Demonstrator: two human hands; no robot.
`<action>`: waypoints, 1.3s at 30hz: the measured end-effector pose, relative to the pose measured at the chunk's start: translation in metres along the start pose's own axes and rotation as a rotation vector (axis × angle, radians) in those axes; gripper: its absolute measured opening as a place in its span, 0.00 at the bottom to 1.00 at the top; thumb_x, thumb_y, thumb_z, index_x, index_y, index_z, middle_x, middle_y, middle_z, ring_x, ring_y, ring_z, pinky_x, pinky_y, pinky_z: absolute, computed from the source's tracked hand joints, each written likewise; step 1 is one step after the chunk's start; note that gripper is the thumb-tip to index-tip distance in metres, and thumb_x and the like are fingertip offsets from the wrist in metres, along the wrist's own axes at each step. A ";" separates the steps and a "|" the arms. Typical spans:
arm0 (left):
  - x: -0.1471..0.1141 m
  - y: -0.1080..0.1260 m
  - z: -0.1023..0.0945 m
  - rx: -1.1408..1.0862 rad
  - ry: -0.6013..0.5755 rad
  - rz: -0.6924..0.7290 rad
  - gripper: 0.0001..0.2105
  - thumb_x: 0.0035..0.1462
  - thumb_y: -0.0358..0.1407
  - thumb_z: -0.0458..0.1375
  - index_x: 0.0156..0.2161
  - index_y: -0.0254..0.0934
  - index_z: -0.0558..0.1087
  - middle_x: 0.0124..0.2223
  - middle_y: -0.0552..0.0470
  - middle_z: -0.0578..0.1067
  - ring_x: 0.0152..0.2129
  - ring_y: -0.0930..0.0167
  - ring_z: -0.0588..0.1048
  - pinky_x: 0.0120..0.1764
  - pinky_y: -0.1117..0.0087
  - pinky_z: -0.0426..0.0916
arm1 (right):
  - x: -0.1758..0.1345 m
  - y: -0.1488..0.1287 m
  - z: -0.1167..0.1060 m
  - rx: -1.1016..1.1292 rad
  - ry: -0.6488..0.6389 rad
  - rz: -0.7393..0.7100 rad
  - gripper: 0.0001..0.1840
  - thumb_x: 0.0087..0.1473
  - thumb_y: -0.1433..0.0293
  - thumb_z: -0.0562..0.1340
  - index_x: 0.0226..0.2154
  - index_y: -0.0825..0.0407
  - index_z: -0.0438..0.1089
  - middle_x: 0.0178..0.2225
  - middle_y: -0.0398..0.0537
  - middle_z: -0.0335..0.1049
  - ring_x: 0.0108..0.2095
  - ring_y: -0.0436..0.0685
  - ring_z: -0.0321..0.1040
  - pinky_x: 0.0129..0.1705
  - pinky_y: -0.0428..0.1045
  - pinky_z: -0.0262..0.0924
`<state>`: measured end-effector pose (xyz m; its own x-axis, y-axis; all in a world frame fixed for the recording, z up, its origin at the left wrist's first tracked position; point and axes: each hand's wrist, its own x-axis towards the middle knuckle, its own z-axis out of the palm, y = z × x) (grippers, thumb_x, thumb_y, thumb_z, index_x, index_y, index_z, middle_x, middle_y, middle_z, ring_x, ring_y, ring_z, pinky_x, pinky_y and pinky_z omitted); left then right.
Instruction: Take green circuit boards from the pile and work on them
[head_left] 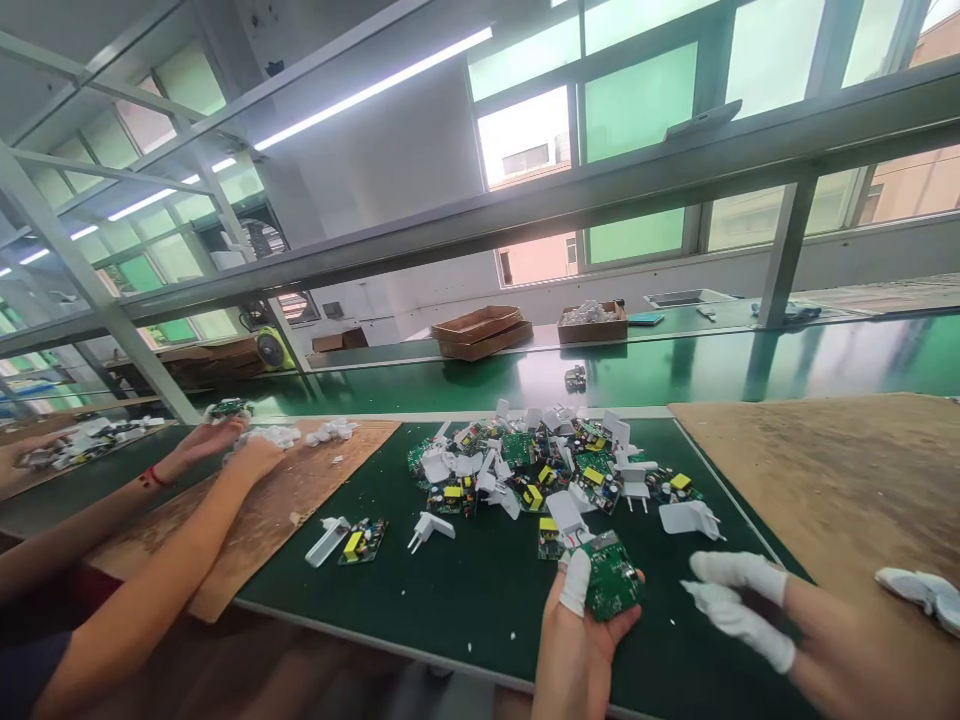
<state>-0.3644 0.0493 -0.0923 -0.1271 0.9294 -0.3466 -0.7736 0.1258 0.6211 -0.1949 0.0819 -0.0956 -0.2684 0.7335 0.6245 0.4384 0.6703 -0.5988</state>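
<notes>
My left hand [585,625] holds a green circuit board [611,578] low over the green mat, with a white finger cot on the thumb. My right hand [757,615] hovers just right of it, fingers apart in white cots, holding nothing. Right behind the hands lies a pile of green circuit boards and white plug shells [555,465]. A single white plug shell [690,517] lies at the pile's right edge. Another white plug shell [431,528] sits to the left of the hands.
A co-worker's two arms [172,530] reach over a brown board [300,490] at the left, handling small white parts [274,436]. A loose board and shell [352,540] lie near them. A large brown board [825,480] lies at the right. Cardboard trays [484,332] stand beyond the conveyor belt.
</notes>
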 end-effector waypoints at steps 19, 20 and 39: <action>0.004 -0.012 -0.009 0.214 -0.199 0.215 0.24 0.40 0.39 0.61 0.44 0.35 0.61 0.40 0.47 0.68 0.39 0.70 0.65 0.39 0.75 0.61 | 0.003 -0.024 0.068 -0.227 0.154 -0.276 0.10 0.53 0.71 0.48 0.32 0.52 0.63 0.24 0.47 0.59 0.25 0.54 0.58 0.22 0.48 0.60; 0.003 -0.012 -0.008 0.234 -0.201 0.234 0.26 0.40 0.38 0.62 0.45 0.35 0.60 0.41 0.47 0.67 0.39 0.69 0.65 0.40 0.74 0.60 | 0.001 -0.022 0.067 -0.232 0.127 -0.247 0.10 0.52 0.71 0.49 0.34 0.52 0.64 0.26 0.48 0.60 0.26 0.54 0.59 0.24 0.49 0.60; 0.004 -0.012 -0.012 0.279 -0.011 0.291 0.14 0.47 0.37 0.55 0.41 0.35 0.65 0.37 0.51 0.70 0.37 0.66 0.67 0.38 0.66 0.65 | 0.004 -0.037 0.058 0.318 -0.432 0.360 0.28 0.48 0.61 0.47 0.47 0.64 0.53 0.40 0.59 0.58 0.39 0.59 0.56 0.42 0.54 0.53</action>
<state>-0.3630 0.0474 -0.1101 -0.3083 0.9435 -0.1218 -0.5080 -0.0550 0.8596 -0.2619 0.0670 -0.0997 -0.5023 0.8536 0.1384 0.3078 0.3260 -0.8939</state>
